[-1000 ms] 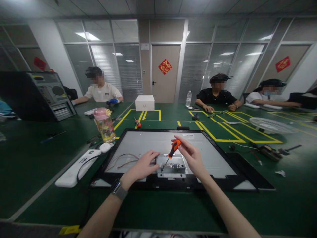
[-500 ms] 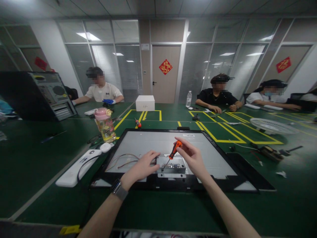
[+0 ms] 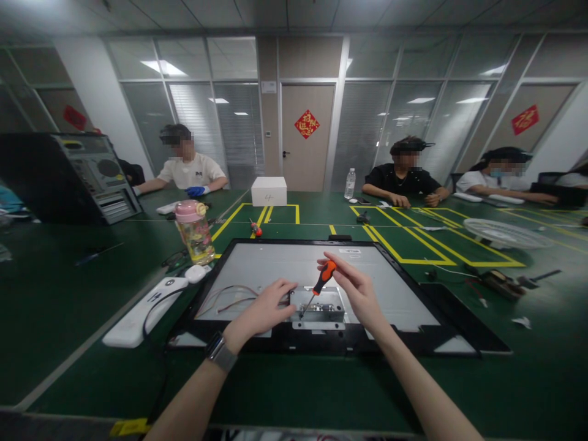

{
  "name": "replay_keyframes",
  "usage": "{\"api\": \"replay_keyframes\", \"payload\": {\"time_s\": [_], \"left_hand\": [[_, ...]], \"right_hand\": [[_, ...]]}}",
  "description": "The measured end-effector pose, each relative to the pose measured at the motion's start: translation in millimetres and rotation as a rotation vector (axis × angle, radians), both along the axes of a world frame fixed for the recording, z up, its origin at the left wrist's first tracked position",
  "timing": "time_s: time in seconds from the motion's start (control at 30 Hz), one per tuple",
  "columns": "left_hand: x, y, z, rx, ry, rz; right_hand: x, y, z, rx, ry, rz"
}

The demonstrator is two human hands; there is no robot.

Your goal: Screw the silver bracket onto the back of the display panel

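The right hand (image 3: pixel 361 293) holds a small screwdriver (image 3: pixel 318 286) with an orange and black handle. The fingers (image 3: pixel 337 272) are curled tight around the top of the handle, with the thumb pressing on it. The screwdriver leans over, and its thin metal tip points down onto a shiny metal box (image 3: pixel 318 308). The box sits on the back of a big flat screen (image 3: pixel 257 260) that lies face down on the green table (image 3: pixel 68 294), right in front of the person.

The left hand (image 3: pixel 264 311) holds nothing. It lies partly open on the screen, fingers bent a little, and the fingertips (image 3: pixel 287 286) touch the left edge of the metal box. A watch (image 3: pixel 219 351) is on that wrist. Thin coloured wires (image 3: pixel 229 297) lie on the screen just beside this hand.

To the left of the screen stand a bottle with a pink lid (image 3: pixel 195 231) and a long white part (image 3: pixel 143 309) with a black cable. A white box (image 3: pixel 269 191) sits farther back on the table. Three other people sit well away on the far side, hands on the table.
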State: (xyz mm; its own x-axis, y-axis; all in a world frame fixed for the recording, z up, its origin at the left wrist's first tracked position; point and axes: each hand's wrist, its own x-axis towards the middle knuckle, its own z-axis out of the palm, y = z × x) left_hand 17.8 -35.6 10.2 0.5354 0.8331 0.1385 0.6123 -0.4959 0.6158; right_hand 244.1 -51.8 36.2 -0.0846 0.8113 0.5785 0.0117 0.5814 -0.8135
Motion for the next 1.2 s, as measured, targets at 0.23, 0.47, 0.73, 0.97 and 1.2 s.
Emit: {"api": "replay_keyframes", "payload": {"time_s": [0.23,0.47,0.73,0.97,1.2], "left_hand": [[-0.6,1.2,-1.3,0.006,0.002,-0.003],[-0.3,0.3,-1.4,0.005,-0.001,0.006],[-0.3,0.3,-1.5,0.008,-0.013,0.002],[1.2,-2.5,3.3,-0.012,-0.001,0.022],[1.9,-3.3,4.0,-0.005,0.002,0.024]], "right_hand": [[0.2,2.2,-2.8,0.046,-0.009,-0.059],[0.5,2.0,-1.8,0.005,0.014,-0.024],[0.5,1.5,0.1,0.031,-0.045,-0.065],[-3.2,0.9,2.0,0.050,0.043,-0.087],[2.8,3.9,-5.6,-0.071,0.050,0.048]]}}
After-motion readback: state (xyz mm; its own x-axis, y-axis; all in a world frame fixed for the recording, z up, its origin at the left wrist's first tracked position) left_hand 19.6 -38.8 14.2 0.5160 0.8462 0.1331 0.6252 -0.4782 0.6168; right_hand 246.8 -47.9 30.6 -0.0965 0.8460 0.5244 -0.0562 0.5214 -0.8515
